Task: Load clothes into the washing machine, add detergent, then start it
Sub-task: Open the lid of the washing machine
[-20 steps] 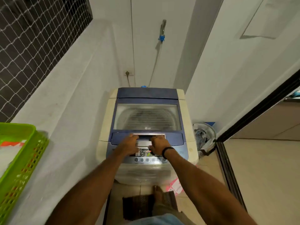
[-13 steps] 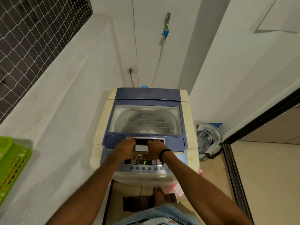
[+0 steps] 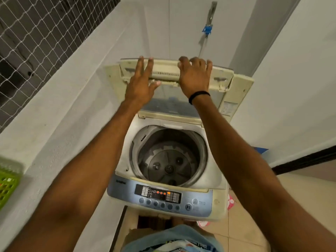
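Now | washing machine (image 3: 215, 180) centre frame, drum (image 3: 169, 160) uncovered | lid (image 3: 165, 70) folded up at upper centre | left hand (image 3: 141, 84) flat, fingers straight against lid | right hand (image 3: 195, 77) fingers curled over lid's top edge | green basket (image 3: 7, 182) left edge

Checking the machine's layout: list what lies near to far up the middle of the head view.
Control panel → drum → lid → tap.

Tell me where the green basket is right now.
In the head view, the green basket sits at the far left edge, on the grey ledge left of the washing machine, partly cropped.
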